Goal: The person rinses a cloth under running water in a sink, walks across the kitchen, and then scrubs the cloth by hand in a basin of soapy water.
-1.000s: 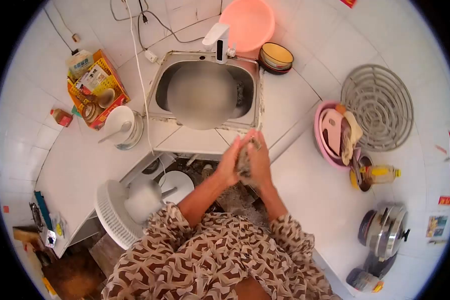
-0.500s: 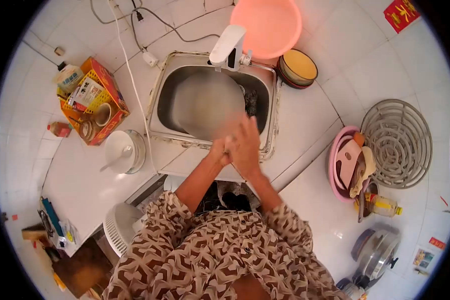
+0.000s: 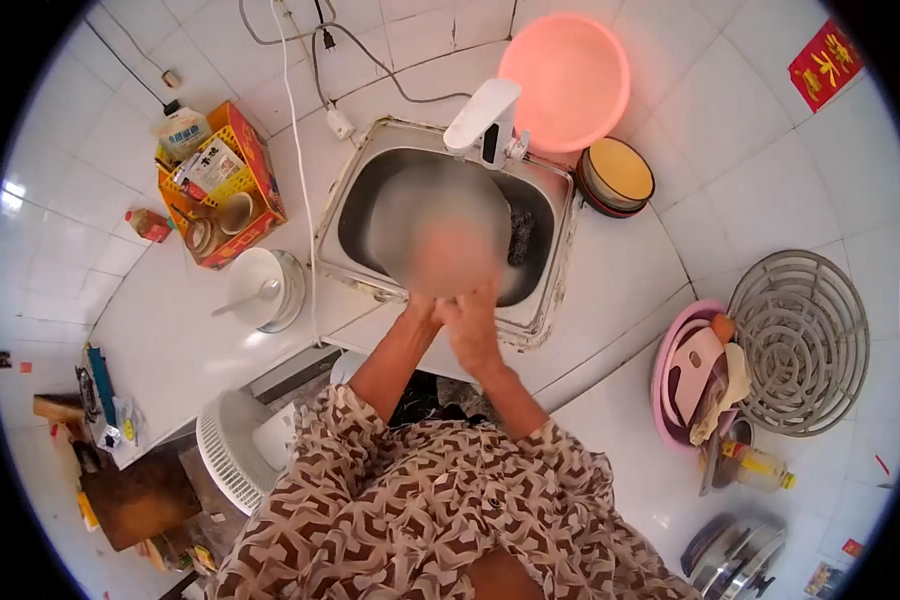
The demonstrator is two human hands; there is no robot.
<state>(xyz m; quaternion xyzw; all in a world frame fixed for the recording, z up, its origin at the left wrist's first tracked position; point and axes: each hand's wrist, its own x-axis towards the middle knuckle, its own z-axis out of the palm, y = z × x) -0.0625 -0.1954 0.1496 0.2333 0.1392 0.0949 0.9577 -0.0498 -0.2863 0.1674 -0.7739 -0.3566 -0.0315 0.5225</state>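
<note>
Over the front part of the metal sink (image 3: 335, 255), my two hands are together. My left hand (image 3: 452, 262) reaches forward into a smeared patch, so its fingers cannot be made out. Around its wrist my right hand (image 3: 472, 328) is closed, thumb side toward me. Beneath them a large round greyish thing (image 3: 395, 215) fills much of the sink; it is blurred and its kind is unclear. A dark scrubber (image 3: 520, 236) lies at the sink's right side. The white faucet (image 3: 484, 112) stands behind, beyond my hands.
Left of the sink are a bowl (image 3: 255, 280) with a spoon and an orange box (image 3: 265, 180) of jars. Behind right stand a pink basin (image 3: 567, 85) and stacked bowls (image 3: 620, 170). Further right are a filled pink tub (image 3: 660, 385) and a round rack (image 3: 805, 345).
The view has shifted, so the scene sits slightly to the right and lower. My right hand has moved from rubbing near the left hand's fingers to around its wrist.
</note>
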